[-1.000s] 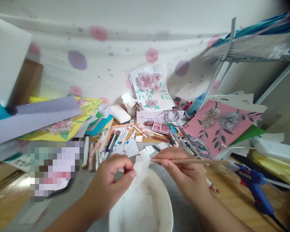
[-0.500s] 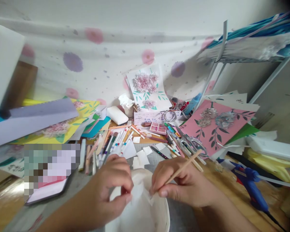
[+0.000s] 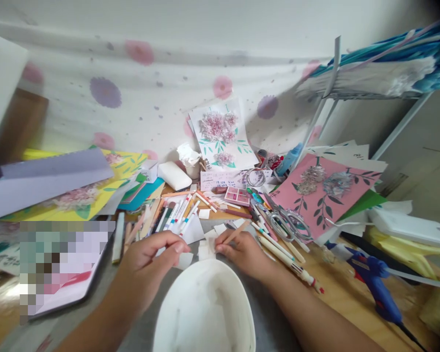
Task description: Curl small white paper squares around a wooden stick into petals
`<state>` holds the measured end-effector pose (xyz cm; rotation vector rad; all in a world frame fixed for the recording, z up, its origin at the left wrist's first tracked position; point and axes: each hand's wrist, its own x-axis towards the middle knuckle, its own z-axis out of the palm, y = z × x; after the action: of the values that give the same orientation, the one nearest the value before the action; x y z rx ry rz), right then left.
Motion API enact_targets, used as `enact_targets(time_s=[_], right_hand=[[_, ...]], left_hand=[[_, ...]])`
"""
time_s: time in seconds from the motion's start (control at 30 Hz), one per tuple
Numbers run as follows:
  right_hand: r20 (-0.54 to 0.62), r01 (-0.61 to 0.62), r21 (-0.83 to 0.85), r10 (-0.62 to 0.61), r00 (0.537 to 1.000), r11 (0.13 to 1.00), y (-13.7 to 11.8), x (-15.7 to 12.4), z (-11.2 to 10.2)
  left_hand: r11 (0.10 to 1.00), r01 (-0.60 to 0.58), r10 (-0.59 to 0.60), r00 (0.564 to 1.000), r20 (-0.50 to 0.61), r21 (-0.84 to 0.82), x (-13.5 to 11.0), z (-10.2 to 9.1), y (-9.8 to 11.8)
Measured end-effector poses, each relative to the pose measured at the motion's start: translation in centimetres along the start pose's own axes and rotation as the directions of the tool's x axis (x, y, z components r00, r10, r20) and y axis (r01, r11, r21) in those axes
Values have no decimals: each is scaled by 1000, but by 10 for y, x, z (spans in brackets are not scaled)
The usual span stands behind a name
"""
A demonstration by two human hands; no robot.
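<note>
My right hand (image 3: 244, 254) grips a thin wooden stick (image 3: 236, 232) that slants up between its fingers. Its fingertips are at the small white paper pieces (image 3: 206, 249) just beyond the bowl. My left hand (image 3: 156, 256) is closed, thumb against fingers, to the left of those pieces. A white paper scrap (image 3: 185, 261) shows below its fingertips; whether the fingers hold it or anything else I cannot tell. In front of me, between my forearms, stands the white oval bowl (image 3: 205, 313), with faint grey marks on its inner surface.
Markers (image 3: 179, 212) crowd the table behind my hands. Scissors (image 3: 284, 222) lie to the right, near a pink flower picture (image 3: 328, 193). A blue glue gun (image 3: 376, 278) rests at far right. At left are a tablet-like device (image 3: 90, 278), partly blurred, and a purple sheet (image 3: 58, 171).
Both hands have moved from above the bowl to beyond its far rim, the right hand onto the paper pieces. The bowl's inside is now uncovered. The stick stays in my right hand.
</note>
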<state>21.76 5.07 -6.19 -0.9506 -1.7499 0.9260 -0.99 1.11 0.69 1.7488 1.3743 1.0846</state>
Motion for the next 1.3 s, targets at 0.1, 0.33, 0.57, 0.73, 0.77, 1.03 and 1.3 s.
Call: enact_targets(time_s=[0.1,0.33,0.57,0.73,0.77,1.03,1.3], right_hand=[[32,12,-47,-10,999,999,4,0,6],[-76,-30,-13,29,997,999,4,3,1],[-203,1,221,45,978,975,-12,3,-7],[-271,106,285,-26,962,953,-49,-11,-4],[-270,125,281,-47,962,952,-57,-15,-2],[-198,404,127,-376,905,906,-77,-27,13],[-300,173,362,-61,952,916,-67,-24,11]], left_hand=[[1000,12,-12,1000,0,-24,-1,1,1],[1000,22,-22,999,37,-7,-2,4,4],[996,-92,92,995,-25,12,-5,10,9],[992,-129,128,991,50,15,-6,12,11],[993,-117,116,991,65,8,-6,12,12],[967,-199,189,979,82,157,-9,15,2],[989,-55,44,995,86,135,-2,12,-3]])
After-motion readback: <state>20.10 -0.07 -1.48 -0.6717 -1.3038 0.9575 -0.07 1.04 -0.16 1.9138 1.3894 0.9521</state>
